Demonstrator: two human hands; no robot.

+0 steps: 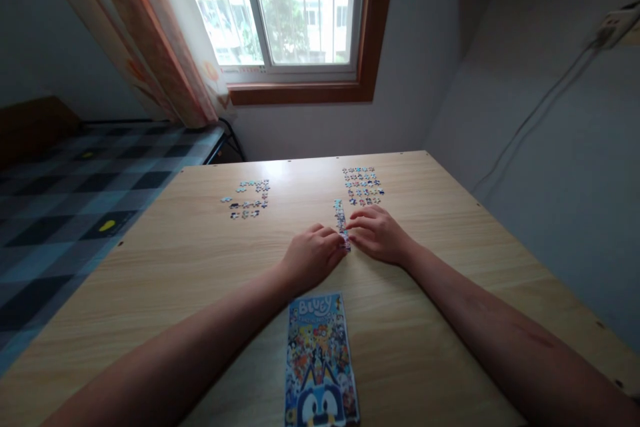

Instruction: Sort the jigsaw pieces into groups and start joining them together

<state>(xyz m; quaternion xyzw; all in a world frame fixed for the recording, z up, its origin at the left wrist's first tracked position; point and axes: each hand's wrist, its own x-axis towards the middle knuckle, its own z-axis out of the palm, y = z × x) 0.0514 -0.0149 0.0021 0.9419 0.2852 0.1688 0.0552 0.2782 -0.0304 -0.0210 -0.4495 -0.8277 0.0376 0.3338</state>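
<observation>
A narrow strip of joined jigsaw pieces lies upright on the wooden table. My left hand is curled, its fingertips pinching the strip's near end. My right hand rests on the table from the other side, fingers bent and pressed against the same end. A group of loose pieces lies at the far left. Another group of loose pieces lies in rows at the far right, just beyond the strip.
A colourful reference picture sheet lies near the table's front edge between my forearms. A bed with a checked cover stands to the left. A window with a curtain is behind; a wall is close on the right.
</observation>
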